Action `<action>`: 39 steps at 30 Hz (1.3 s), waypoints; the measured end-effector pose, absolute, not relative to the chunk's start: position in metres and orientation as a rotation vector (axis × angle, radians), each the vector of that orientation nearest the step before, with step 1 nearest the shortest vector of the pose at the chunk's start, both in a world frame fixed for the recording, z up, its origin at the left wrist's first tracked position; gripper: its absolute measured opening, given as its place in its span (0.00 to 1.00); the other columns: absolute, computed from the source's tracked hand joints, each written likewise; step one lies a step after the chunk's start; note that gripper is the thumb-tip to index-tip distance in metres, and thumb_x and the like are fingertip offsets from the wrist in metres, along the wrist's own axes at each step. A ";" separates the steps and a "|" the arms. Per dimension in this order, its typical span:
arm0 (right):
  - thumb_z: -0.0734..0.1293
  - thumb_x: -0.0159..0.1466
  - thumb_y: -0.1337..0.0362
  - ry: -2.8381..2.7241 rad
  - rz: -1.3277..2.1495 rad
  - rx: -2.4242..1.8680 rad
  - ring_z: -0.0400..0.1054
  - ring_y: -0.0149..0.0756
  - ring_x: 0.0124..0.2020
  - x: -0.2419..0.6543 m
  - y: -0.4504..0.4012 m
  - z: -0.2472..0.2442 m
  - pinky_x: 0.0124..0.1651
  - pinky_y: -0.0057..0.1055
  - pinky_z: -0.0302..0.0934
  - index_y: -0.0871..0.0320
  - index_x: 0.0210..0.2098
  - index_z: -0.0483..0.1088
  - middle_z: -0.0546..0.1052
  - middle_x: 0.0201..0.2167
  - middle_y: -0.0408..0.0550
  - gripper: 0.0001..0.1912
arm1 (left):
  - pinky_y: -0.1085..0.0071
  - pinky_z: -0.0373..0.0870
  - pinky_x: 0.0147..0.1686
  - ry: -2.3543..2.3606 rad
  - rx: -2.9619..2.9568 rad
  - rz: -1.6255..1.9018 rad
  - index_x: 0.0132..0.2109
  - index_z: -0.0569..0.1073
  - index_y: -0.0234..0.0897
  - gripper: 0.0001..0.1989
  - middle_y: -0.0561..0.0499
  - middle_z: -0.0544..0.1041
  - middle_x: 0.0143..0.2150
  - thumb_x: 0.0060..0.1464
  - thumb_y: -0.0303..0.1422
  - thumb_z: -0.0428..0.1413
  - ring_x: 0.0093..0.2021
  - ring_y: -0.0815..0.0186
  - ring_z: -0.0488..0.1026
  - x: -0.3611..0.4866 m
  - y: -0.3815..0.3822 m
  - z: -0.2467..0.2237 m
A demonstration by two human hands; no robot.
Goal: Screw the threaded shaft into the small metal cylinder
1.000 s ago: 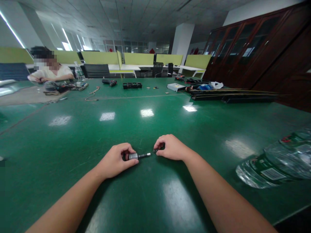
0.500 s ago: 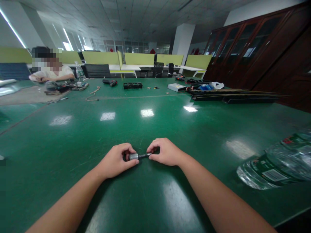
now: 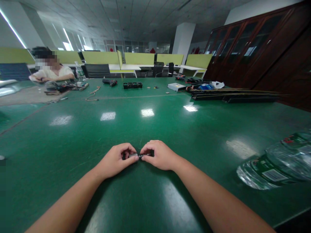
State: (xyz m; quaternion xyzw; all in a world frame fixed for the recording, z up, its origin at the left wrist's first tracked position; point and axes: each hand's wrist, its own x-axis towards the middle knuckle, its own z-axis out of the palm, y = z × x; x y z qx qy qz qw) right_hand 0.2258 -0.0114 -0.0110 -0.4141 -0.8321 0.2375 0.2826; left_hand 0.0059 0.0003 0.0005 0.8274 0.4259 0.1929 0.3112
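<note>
A short silver cylinder with a thin dark metal shaft [image 3: 140, 156] lies sideways between my hands, just over the green table [image 3: 150, 200]. My left hand [image 3: 118, 160] is closed round the cylinder, with thumb and fingers covering most of it. From the right, my right hand [image 3: 160, 155] pinches the shaft between thumb and fingertips, close against the left thumb. A thin bright end of the shaft shows inside the curl of the right fingers. What kind of tool or part this is, I cannot make out.
Large bottles [image 3: 274, 168] in clear plastic lie at the right. Across the far side are a power drill [image 3: 109, 83], a black block [image 3: 132, 85], a cord [image 3: 92, 94], a silver box [image 3: 176, 86] and dark rails [image 3: 233, 95]. A person [image 3: 52, 69] sits at the far left.
My right hand has moved left along the shaft, up to the left thumb, and now covers more of the shaft. The left hand has stayed nearly still.
</note>
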 end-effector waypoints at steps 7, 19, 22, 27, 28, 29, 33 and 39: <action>0.69 0.60 0.65 -2.285 0.594 -1.094 0.70 0.34 0.37 0.225 -0.011 -0.011 0.43 0.31 0.59 0.57 0.38 0.77 0.79 0.33 0.46 0.07 | 0.75 0.61 0.26 1.121 2.186 0.509 0.38 0.74 0.37 0.12 0.55 0.72 0.27 0.52 0.41 0.60 0.27 0.68 0.67 0.007 -0.001 0.002; 0.70 0.58 0.66 -2.330 0.568 -1.079 0.70 0.35 0.39 0.225 -0.011 -0.012 0.46 0.32 0.57 0.55 0.40 0.77 0.79 0.35 0.45 0.09 | 0.75 0.61 0.28 1.127 2.187 0.495 0.38 0.74 0.36 0.12 0.55 0.72 0.28 0.50 0.40 0.61 0.28 0.68 0.68 0.006 0.001 -0.001; 0.70 0.58 0.66 -2.333 0.560 -1.067 0.69 0.34 0.38 0.225 -0.011 -0.013 0.46 0.32 0.57 0.55 0.39 0.77 0.79 0.34 0.45 0.08 | 0.75 0.61 0.28 1.128 2.203 0.501 0.37 0.74 0.36 0.12 0.55 0.71 0.28 0.51 0.40 0.61 0.28 0.68 0.67 0.006 0.000 0.000; 0.70 0.58 0.68 -2.340 0.553 -1.056 0.69 0.33 0.37 0.226 -0.010 -0.012 0.44 0.31 0.57 0.56 0.38 0.77 0.79 0.33 0.44 0.08 | 0.74 0.61 0.28 1.138 2.227 0.503 0.37 0.74 0.36 0.12 0.54 0.72 0.28 0.52 0.41 0.60 0.28 0.67 0.68 0.006 0.000 0.002; 0.70 0.58 0.68 -2.340 0.553 -1.062 0.69 0.33 0.36 0.226 -0.010 -0.012 0.44 0.31 0.58 0.56 0.38 0.77 0.79 0.33 0.44 0.08 | 0.74 0.61 0.28 1.137 2.225 0.504 0.37 0.74 0.36 0.12 0.54 0.72 0.28 0.52 0.41 0.60 0.28 0.67 0.68 0.006 0.000 0.002; 0.70 0.58 0.68 -2.340 0.554 -1.069 0.69 0.34 0.36 0.226 -0.010 -0.012 0.44 0.31 0.58 0.56 0.38 0.77 0.78 0.32 0.44 0.08 | 0.74 0.61 0.28 1.135 2.224 0.505 0.37 0.74 0.36 0.12 0.54 0.72 0.28 0.52 0.41 0.60 0.28 0.67 0.68 0.006 0.000 0.002; 0.70 0.57 0.68 -2.333 0.567 -1.094 0.68 0.34 0.35 0.227 -0.011 -0.011 0.42 0.30 0.58 0.56 0.37 0.77 0.78 0.31 0.45 0.08 | 0.74 0.61 0.28 1.134 2.218 0.512 0.37 0.74 0.36 0.12 0.55 0.71 0.28 0.52 0.41 0.60 0.28 0.68 0.67 0.006 0.000 0.002; 0.70 0.56 0.69 -2.326 0.562 -1.085 0.67 0.33 0.33 0.227 -0.011 -0.011 0.41 0.30 0.57 0.57 0.36 0.77 0.77 0.29 0.44 0.08 | 0.74 0.60 0.28 1.141 2.223 0.505 0.37 0.74 0.36 0.12 0.55 0.71 0.28 0.52 0.41 0.60 0.28 0.68 0.67 0.006 0.000 0.001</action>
